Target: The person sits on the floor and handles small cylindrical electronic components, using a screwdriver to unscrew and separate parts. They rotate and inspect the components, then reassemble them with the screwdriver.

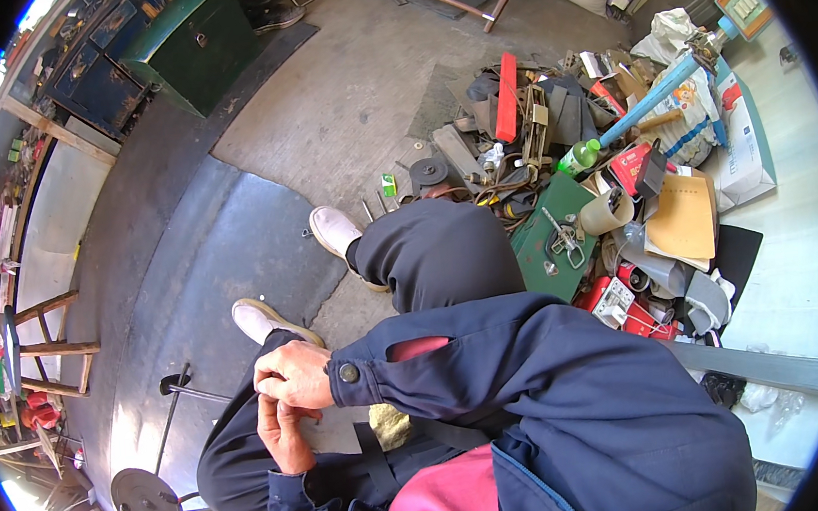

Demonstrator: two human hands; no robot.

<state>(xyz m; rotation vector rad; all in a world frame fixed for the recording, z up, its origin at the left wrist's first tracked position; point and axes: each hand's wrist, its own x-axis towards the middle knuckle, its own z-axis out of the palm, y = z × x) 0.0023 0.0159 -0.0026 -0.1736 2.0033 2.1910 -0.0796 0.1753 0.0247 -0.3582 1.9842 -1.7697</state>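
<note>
In front of my left thigh my two hands meet. My right hand (pixel 295 373) reaches across from the right, its fingers bent and pressed together. Just below it, my left hand (pixel 287 439) has its fingers curled upward against the right fingertips. Whatever is pinched between them is hidden or too small to name. A flat grey piece (pixel 335 437) lies on my lap beside the left hand. Right of that piece sits a rough yellowish lump (pixel 390 426), next to a black strap (pixel 377 463).
Tools, boxes and scrap are heaped right of my knee, with a green board (pixel 555 238) and a green bottle (pixel 579 156). A wooden stool (pixel 57 349) stands left. A black metal stand (pixel 147 504) is near my left leg. A green chest (pixel 192 51) stands far left.
</note>
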